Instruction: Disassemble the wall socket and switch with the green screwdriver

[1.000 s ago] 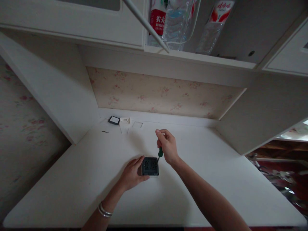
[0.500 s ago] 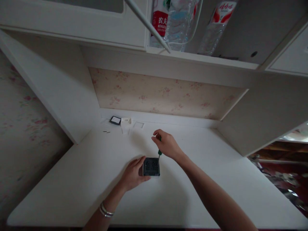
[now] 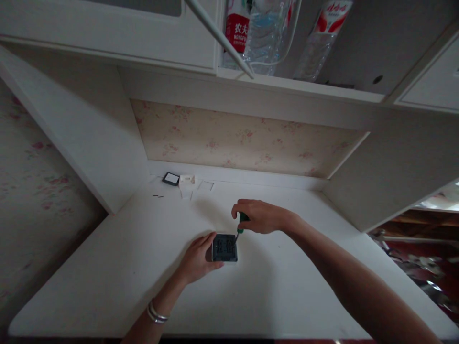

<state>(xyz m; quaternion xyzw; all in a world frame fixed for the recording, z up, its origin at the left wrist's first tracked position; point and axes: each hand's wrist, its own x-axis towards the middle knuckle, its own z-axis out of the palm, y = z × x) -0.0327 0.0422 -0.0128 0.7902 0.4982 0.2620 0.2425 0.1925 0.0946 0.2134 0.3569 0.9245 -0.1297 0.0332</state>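
Note:
A dark, nearly square wall socket (image 3: 224,248) lies on the white desktop, its inner side with two round openings facing up. My left hand (image 3: 199,258) grips it from the left, fingers along the far corner and thumb at the near edge. A screwdriver with a green handle (image 3: 243,218) is in the closed fingers of my right hand (image 3: 260,216). Its thin shaft leans down and left, with the tip at the right edge of the socket. Whether the tip sits in a screw is too small to tell.
Along the back of the white desk (image 3: 308,282) lie a dark square plate (image 3: 171,179), a white plastic piece (image 3: 187,179), a thin clear frame (image 3: 206,185) and two small screws (image 3: 158,196). Overhead, a shelf holds plastic bottles (image 3: 265,36), and a white rod (image 3: 218,36) hangs down.
My right hand has turned about the screwdriver, its wrist and forearm swinging out to the right. The screwdriver's handle leans further right. My left hand and the wall socket have stayed put.

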